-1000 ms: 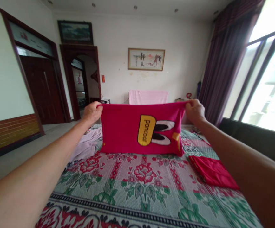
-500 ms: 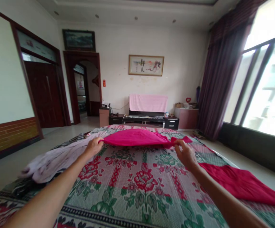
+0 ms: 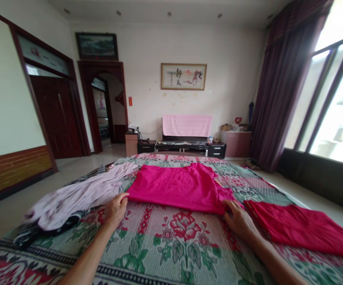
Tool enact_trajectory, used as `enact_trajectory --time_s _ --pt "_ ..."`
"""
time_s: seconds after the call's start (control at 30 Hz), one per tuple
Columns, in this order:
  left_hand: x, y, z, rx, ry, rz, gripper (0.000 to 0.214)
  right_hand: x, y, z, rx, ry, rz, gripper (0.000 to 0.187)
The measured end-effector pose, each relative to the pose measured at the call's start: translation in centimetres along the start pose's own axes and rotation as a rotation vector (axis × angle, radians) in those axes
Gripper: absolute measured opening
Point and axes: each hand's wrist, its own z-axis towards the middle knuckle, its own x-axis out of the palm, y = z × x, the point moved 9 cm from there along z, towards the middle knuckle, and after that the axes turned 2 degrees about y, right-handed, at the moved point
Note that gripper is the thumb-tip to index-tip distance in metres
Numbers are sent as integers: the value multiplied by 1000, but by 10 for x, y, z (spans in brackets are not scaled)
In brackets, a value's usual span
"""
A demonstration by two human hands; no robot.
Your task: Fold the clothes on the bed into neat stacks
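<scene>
A bright pink shirt point(image 3: 174, 186) lies spread on the floral bedspread point(image 3: 183, 253), its near edge running straight between my hands. My left hand point(image 3: 117, 208) pinches the left end of that edge between thumb and fingers. At the right end, my right hand point(image 3: 237, 217) grips the cloth near a loose flap that looks like a sleeve. To the right lies a folded red garment point(image 3: 304, 227), close to my right wrist. A pale pink garment point(image 3: 76, 198) sits in a loose heap to the left, over a black-and-white patterned cloth point(image 3: 29, 235).
Beyond the bed stands a low black cabinet point(image 3: 146, 148) below a screen covered by a pink cloth point(image 3: 186, 126). A small side cabinet point(image 3: 236, 143) is at its right. Purple curtains point(image 3: 281, 95) hang by the window, and a doorway point(image 3: 108, 111) opens at the far left.
The pink shirt has come down from above the bed and now lies flat on it. Both my hands have lowered and moved nearer, still gripping its edge.
</scene>
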Motion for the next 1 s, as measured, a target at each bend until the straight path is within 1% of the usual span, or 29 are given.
enact_trajectory --time_s 0.13,0.23,0.43,0.53,0.6,0.7,0.8,0.9,1.0 --pt "-10 -4 -5 40 -50 33 33 6 7 -2 -102 69 2 27" --pt "-16 -8 -7 39 -67 62 31 6 8 -3 -93 83 -21 29" --pt "-24 -3 -9 -73 -70 103 26 -3 13 -5 -69 51 -90 24" --pt "-29 5 -9 -122 -73 134 27 -11 22 -7 -90 23 -139 21" --pt "-33 13 -9 -164 -78 162 27 -13 32 -9 -121 38 -154 20" --pt "-39 23 -9 -211 -76 205 30 -9 45 -10 -151 114 -141 21" --pt "-42 26 -9 -231 -61 235 33 -5 54 -11 -177 206 -122 19" --pt "-46 28 -10 -281 -47 248 35 -3 58 -12 -180 290 -126 16" --pt "-50 31 -12 -334 -32 258 36 -2 60 -13 -151 374 -137 15"
